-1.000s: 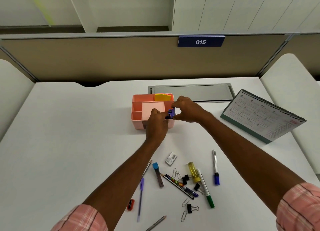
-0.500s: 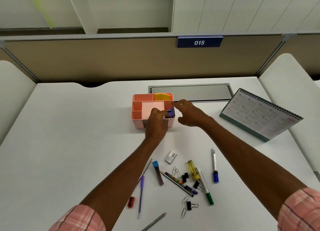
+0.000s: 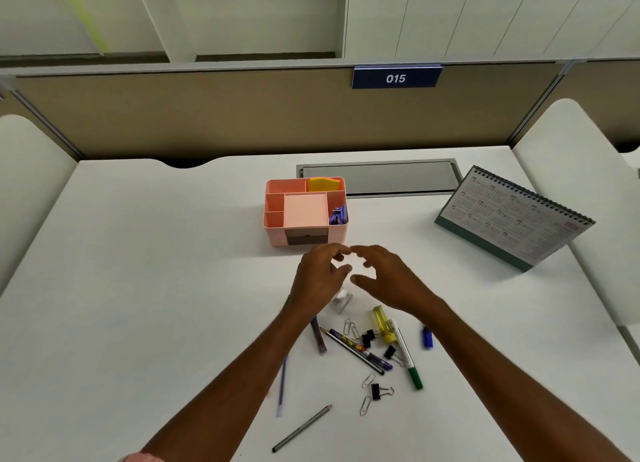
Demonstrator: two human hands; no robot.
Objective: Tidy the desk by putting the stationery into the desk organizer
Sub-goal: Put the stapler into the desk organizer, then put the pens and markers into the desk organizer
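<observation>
My left hand (image 3: 320, 274): it hovers over the middle of the tabletop (image 3: 138, 288), just in front of the organizer, fingers loosely curled, nothing held.
My right hand (image 3: 388, 278): just beside the left, fingertips nearly meeting it, palm down and fingers spread; it grips nothing.
Organizer (image 3: 304, 234): pink box with several compartments, standing toward the back edge of the tabletop, just in front of the grey cable hatch (image 3: 381, 177).
Inside the organizer: a yellow notepad (image 3: 323, 183) stands in the back right compartment, a pink notepad (image 3: 304, 209) fills the middle one, and a blue and silver thing (image 3: 338, 214) sits in the narrow right compartment; I cannot tell what it is.
Loose stationery: scattered toward the front edge, under and between my forearms.
Pens and pencils: a green marker (image 3: 410, 364), a patterned pencil (image 3: 353, 350), a blue pen (image 3: 282, 389) partly under my left arm, a grey pencil (image 3: 301, 428) nearest the front edge.
Other pieces: a yellow tube (image 3: 382, 324), a blue cap (image 3: 428, 337) showing past my right wrist, black binder clips (image 3: 375, 390) and wire paper clips (image 3: 365, 404).
Blurred piece: something small and pale (image 3: 341, 300) lies below my left palm.
Calendar (image 3: 512, 215): propped at the right edge of the tabletop, well apart from the organizer.
</observation>
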